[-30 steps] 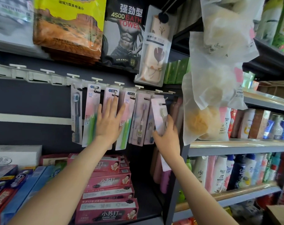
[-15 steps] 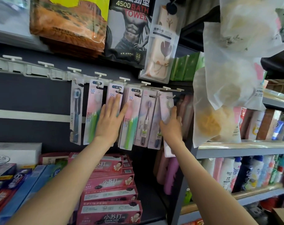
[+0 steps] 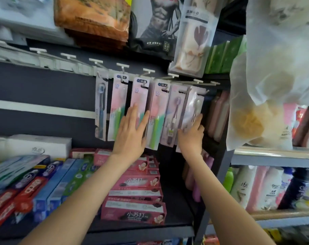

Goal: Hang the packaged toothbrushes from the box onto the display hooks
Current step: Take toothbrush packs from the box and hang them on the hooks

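Note:
Several packaged toothbrushes hang in a row from white display hooks [image 3: 122, 65] on a dark back panel. My left hand [image 3: 131, 133] lies flat with straight fingers against a pink-and-green toothbrush pack [image 3: 138, 96] in the middle of the row. My right hand [image 3: 191, 137] grips the lower part of the rightmost pack [image 3: 194, 106], a clear blister with a white toothbrush; its top sits at a hook [image 3: 205, 91]. A purple toothbrush pack [image 3: 174, 110] hangs just left of it. The box is out of view.
Pink toothpaste boxes [image 3: 134, 197] are stacked on the shelf below, with blue and red ones [image 3: 35, 188] to the left. Bagged sponges [image 3: 266, 96] hang close on the right. Towel packs [image 3: 194, 38] hang above. Bottles [image 3: 259, 188] fill the right shelves.
My right hand has raised the white-toothbrush pack up to the rightmost hook and slid down to its lower part. My left hand has stayed flat on the row. The view has shifted.

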A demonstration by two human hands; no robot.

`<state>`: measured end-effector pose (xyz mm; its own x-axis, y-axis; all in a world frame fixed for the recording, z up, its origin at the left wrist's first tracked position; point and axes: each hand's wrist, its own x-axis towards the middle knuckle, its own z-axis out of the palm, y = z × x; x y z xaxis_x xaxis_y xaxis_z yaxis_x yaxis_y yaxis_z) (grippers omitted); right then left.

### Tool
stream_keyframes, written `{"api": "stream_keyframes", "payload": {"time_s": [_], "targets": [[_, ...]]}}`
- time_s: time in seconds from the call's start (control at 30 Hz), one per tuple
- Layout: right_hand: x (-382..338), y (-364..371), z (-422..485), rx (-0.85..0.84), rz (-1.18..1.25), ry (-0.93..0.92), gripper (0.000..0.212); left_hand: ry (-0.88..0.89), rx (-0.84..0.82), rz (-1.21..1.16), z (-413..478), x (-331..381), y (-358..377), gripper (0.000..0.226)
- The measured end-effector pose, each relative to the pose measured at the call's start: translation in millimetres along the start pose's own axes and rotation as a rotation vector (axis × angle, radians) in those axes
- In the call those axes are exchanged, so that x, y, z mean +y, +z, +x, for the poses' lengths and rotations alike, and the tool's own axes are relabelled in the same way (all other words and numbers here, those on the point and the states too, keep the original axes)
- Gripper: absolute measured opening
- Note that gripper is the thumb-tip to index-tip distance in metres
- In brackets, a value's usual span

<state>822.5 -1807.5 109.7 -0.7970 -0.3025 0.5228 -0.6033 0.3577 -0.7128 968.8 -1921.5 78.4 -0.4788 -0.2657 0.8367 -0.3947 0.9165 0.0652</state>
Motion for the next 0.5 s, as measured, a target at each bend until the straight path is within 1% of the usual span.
{"api": "stream_keyframes", "payload": {"time_s": [0.07, 0.13, 0.23, 0.3, 0.37, 0.5], "targets": [[7.9, 4.2, -27.8, 0.002, -0.004, -0.087, 0.083, -0.041, -0.007, -0.017, -30.9, 5.3, -10.6, 0.089], [17.4, 8.9, -64.7, -0.02, -0.013, -0.15, 0.076, -0.095, -0.058, -0.026, -72.5, 8.3, -20.2, 0.087], [28.7, 17.2, -132.7, -0.135, 0.05, -0.233, 0.063, -0.204, -0.146, -0.053, -151.2, 8.5, -33.7, 0.081], [33.4, 27.7, -183.9, -0.242, 0.065, -0.278, 0.056, -0.265, -0.211, -0.089, -207.8, 3.5, -43.6, 0.075], [36.7, 44.3, -238.1, -0.395, 0.04, -0.307, 0.05, -0.331, -0.294, -0.117, -262.7, -9.8, -57.4, 0.07], [36.3, 90.2, -353.8, -0.692, 0.0, -0.29, 0.046, -0.442, -0.483, -0.108, -381.0, -62.6, -97.1, 0.062]]}}
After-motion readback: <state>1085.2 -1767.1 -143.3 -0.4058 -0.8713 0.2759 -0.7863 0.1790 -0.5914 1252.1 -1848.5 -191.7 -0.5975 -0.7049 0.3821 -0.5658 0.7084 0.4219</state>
